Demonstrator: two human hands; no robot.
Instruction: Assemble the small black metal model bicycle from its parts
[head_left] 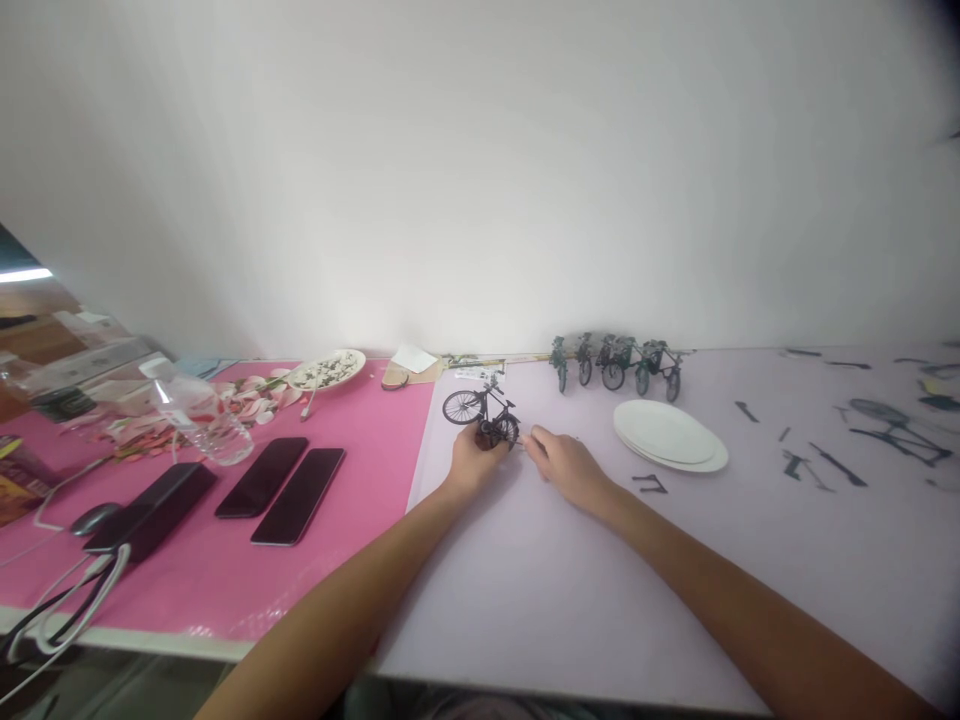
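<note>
A small black model bicycle [491,408] is tilted just above the pale table, its larger-looking wheel up to the left. My left hand [474,462] is closed around its lower part near the other wheel, and the fingers hide some of the frame. Right beside that wheel, my right hand [559,462] has its thumb and fingertips pinched together. Something thin seems to stick out from the pinch toward the bicycle, too small to name. A black bracket-shaped part [650,484] lies to the right of my right hand.
Several finished-looking model bicycles [615,365] stand along the wall. White plates [670,433] lie right of centre, with loose black parts [838,465] beyond. On the pink left side are two phones [298,496], a power strip [154,510], a plastic bottle [199,412] and a plate of small pieces [328,371].
</note>
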